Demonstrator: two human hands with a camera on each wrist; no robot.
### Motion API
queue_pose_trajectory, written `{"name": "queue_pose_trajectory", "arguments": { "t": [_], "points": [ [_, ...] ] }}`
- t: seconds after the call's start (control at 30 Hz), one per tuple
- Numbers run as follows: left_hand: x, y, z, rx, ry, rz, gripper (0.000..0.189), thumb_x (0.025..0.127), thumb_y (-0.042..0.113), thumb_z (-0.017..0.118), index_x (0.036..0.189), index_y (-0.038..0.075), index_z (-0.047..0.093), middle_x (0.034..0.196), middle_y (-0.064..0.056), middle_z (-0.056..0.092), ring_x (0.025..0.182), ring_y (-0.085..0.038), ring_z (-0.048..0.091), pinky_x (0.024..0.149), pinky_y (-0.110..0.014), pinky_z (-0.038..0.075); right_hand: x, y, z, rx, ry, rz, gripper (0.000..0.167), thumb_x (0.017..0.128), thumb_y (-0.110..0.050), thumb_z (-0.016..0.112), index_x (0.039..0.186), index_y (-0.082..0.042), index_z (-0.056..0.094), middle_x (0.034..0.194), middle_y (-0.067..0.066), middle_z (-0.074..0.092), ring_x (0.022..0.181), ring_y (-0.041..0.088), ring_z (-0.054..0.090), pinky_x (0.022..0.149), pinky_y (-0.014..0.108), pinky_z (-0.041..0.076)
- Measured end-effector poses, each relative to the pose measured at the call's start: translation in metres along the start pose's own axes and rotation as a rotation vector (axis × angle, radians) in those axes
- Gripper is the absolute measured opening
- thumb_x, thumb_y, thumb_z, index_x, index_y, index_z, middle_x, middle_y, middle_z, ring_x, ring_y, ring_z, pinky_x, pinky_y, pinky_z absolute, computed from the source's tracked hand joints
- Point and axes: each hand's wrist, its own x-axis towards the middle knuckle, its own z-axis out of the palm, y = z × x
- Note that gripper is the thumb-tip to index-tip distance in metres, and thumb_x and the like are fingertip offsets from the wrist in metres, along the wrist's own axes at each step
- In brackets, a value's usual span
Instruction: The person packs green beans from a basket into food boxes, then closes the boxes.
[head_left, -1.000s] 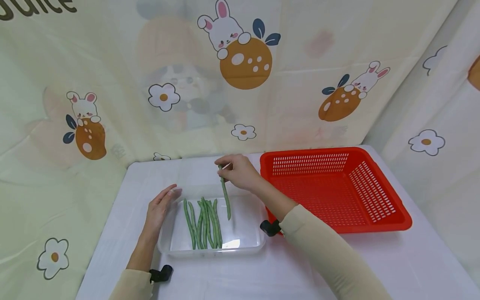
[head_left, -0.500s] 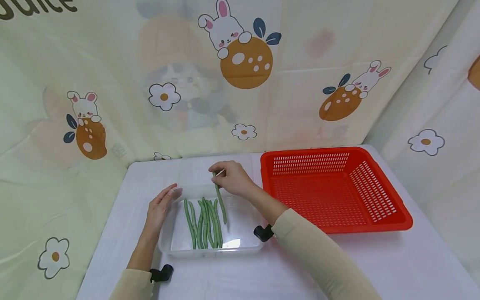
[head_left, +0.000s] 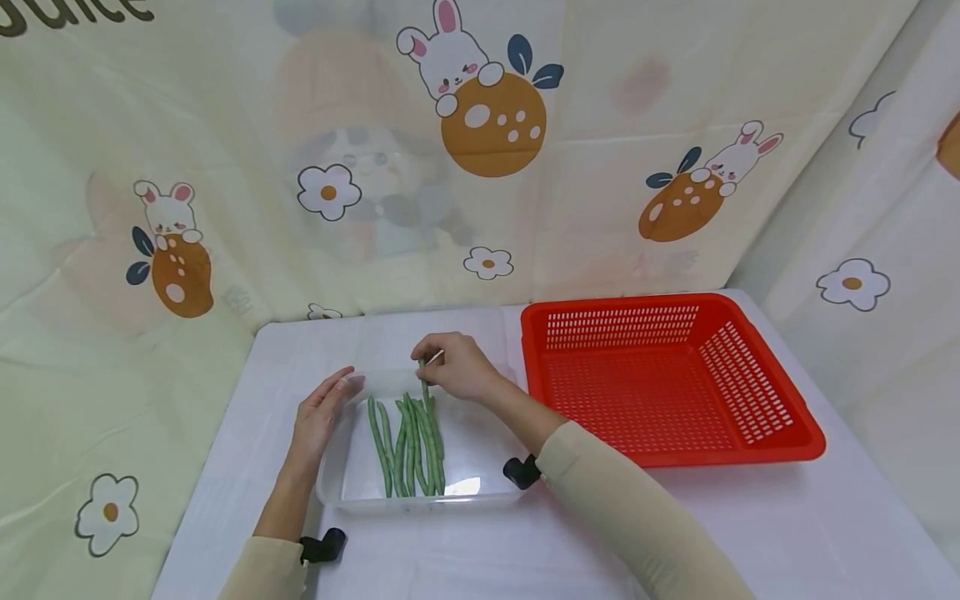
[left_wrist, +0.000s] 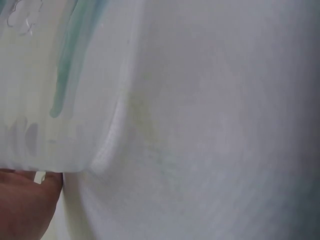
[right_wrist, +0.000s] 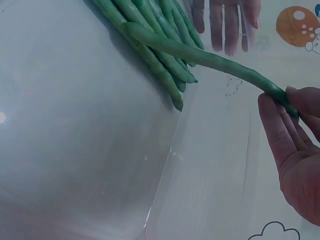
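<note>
My right hand (head_left: 459,368) pinches one green bean (right_wrist: 215,61) near its end, between thumb and fingertips. In the right wrist view this bean slants across several other green beans (right_wrist: 150,45); whether it touches them I cannot tell. Those beans (head_left: 405,450) lie side by side, lengthwise, in a clear plastic box (head_left: 487,458), left of its middle. My left hand (head_left: 315,425) rests against the box's left side with straight fingers, which show through the clear wall in the right wrist view. Only part of the left hand (left_wrist: 25,205) shows in the left wrist view.
A red perforated plastic basket (head_left: 637,400) stands on the right of the white-covered table (head_left: 480,550), close beside the box. A patterned curtain (head_left: 570,217) hangs directly behind the table's far edge, and another hangs along the right.
My right hand has moved left and down toward me, bringing the pinched bean from the right of the row to just over it. The left hand has stayed in place.
</note>
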Motion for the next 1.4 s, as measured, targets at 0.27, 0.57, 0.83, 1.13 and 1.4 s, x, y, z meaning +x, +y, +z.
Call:
{"name": "queue_pose_trajectory", "arguments": {
  "t": [0.27,0.57,0.83,1.13,1.4],
  "points": [
    [-0.001,0.0,-0.001,0.005,0.001,-0.003,0.05,0.11,0.045,0.05,0.152,0.018,0.054,0.147,-0.007,0.063,0.142,-0.017,0.056,0.129,-0.046,0.025,0.0,0.0,0.003,-0.071,-0.08,0.027,0.01,0.093,-0.002,0.073,0.103,-0.007,0.073,0.094,0.007,0.07,0.075,0.014,0.068,0.068,0.025,0.058],
    [-0.002,0.001,-0.001,0.023,0.001,-0.008,0.054,0.109,0.048,0.049,0.154,0.018,0.051,0.149,-0.006,0.062,0.147,-0.022,0.05,0.128,-0.055,0.023,-0.002,0.002,0.002,-0.179,-0.163,0.034,0.01,0.093,-0.001,0.074,0.102,-0.006,0.072,0.085,0.005,0.07,0.069,0.014,0.065,0.067,0.023,0.056],
    [-0.002,0.001,-0.001,0.02,0.007,-0.02,0.051,0.109,0.047,0.05,0.152,0.02,0.053,0.15,-0.007,0.061,0.149,-0.024,0.047,0.129,-0.053,0.023,-0.004,0.003,0.004,-0.315,-0.183,0.056,0.011,0.096,-0.013,0.074,0.106,-0.008,0.075,0.09,0.004,0.074,0.074,0.014,0.063,0.068,0.025,0.053],
    [-0.002,-0.001,-0.002,0.03,-0.009,-0.002,0.052,0.109,0.048,0.049,0.153,0.02,0.053,0.153,-0.01,0.058,0.149,-0.024,0.047,0.129,-0.051,0.024,-0.009,-0.004,0.003,-0.459,-0.163,0.178,0.027,0.101,-0.031,0.068,0.121,-0.016,0.079,0.106,0.005,0.079,0.067,0.017,0.074,0.058,0.03,0.05],
    [-0.001,0.001,-0.005,0.083,-0.062,0.027,0.056,0.111,0.047,0.045,0.155,0.014,0.048,0.153,-0.012,0.057,0.149,-0.027,0.047,0.128,-0.051,0.026,0.001,-0.01,-0.013,-0.083,0.024,0.111,0.02,0.102,-0.025,0.068,0.112,-0.011,0.078,0.097,0.014,0.076,0.069,0.025,0.072,0.063,0.03,0.059]
  ]
}}
